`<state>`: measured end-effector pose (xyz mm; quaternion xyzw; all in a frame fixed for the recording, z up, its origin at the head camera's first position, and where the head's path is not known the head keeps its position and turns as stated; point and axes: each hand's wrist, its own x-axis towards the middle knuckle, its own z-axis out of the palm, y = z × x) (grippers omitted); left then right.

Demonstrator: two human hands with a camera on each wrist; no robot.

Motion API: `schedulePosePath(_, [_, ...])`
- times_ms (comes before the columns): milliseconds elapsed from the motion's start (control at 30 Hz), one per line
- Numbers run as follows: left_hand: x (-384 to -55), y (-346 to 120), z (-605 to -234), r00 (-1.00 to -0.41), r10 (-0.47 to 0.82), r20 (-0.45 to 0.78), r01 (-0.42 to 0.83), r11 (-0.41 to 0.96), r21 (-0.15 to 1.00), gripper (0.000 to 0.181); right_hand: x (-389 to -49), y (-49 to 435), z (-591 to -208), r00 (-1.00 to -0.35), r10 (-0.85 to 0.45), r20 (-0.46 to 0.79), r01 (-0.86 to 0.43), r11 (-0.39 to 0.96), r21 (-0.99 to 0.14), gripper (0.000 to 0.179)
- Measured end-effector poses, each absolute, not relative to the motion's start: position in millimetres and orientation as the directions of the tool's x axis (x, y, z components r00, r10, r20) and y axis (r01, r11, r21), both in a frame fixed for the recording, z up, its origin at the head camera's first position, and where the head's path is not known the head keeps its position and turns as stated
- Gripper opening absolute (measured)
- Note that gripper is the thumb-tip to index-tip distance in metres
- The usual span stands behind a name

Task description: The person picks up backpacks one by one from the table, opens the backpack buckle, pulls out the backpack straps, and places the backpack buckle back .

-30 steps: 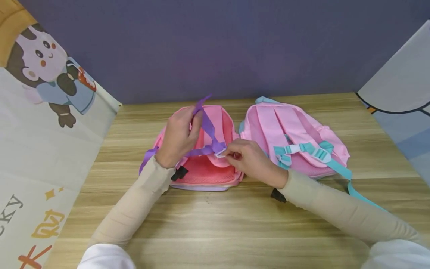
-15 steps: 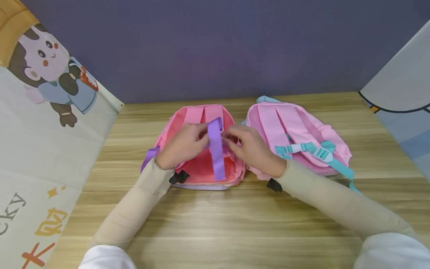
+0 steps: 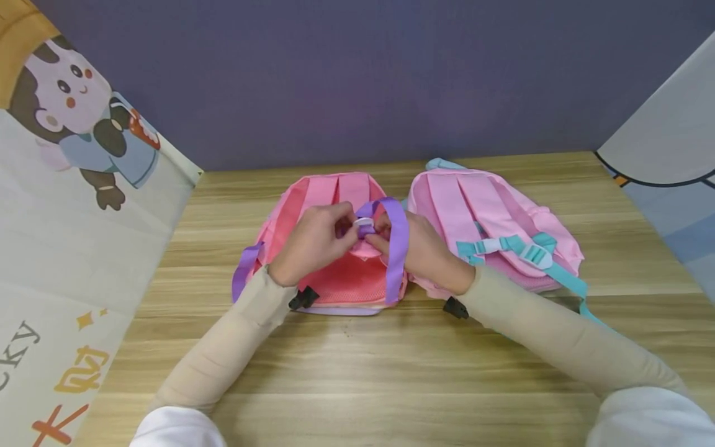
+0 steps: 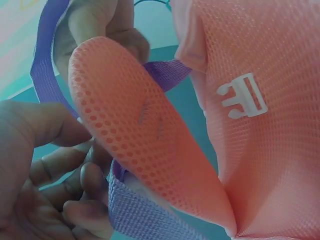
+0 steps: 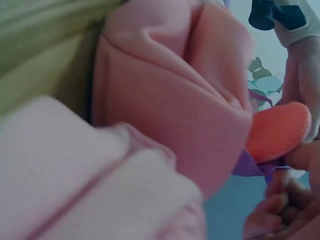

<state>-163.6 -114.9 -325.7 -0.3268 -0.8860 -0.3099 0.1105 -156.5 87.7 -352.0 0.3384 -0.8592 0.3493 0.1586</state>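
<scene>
A coral-pink backpack [image 3: 346,285] lies with its shoulder straps facing up. Over its middle, my left hand [image 3: 315,242] pinches the left side of a white strap buckle [image 3: 364,221] threaded with purple webbing. From the right, my right hand [image 3: 427,254] pinches the webbing close beside that buckle. The loose purple strap [image 3: 398,242] arches over the right hand and hangs down in front of it. In the left wrist view, the padded shoulder strap end [image 4: 130,120] is raised between the hands. The right wrist view also shows this orange padded strap [image 5: 280,130].
A lighter pink backpack [image 3: 441,198] with turquoise webbing [image 3: 564,279] lies close on the right. On the coral backpack's mesh, a white clip buckle [image 4: 243,96] shows in the left wrist view. Both bags rest on a wooden table [image 3: 357,366] against a dark wall panel [image 3: 357,81].
My left hand has come down from holding the purple strap end high to the buckle. The hands have drawn together, and the loose strap now loops over the right hand.
</scene>
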Motion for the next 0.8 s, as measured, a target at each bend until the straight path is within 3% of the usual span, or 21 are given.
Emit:
schedulePosePath(200, [-163.1, -117.3, -326.1, -0.772, 0.445, 0.454, 0.633, 0.600, 0.489, 0.008, -155.4, 94.2, -355.2, -0.649, -0.568, 0.506, -0.760, 0.466, -0.452, 0.009])
schedulePosePath(433, [-165.0, -128.9, -314.7, -0.765, 0.366, 0.530, 0.630, 0.594, 0.500, 0.007, -148.2, 108.4, -360.9, -0.603, -0.719, 0.344, -0.780, 0.442, -0.443, 0.010])
schedulePosePath(600, [-164.4, -129.2, -313.4, -0.748, 0.417, 0.517, 0.655, 0.587, 0.475, 0.005, -147.8, 105.4, -355.7, -0.677, -0.658, 0.330, -0.716, 0.484, -0.503, 0.016])
schedulePosePath(800, [-162.4, -128.1, -317.4, -0.720, 0.448, 0.531, 0.688, 0.564, 0.456, 0.007, -147.5, 90.8, -337.7, -0.783, -0.483, 0.392, -0.617, 0.528, -0.584, 0.027])
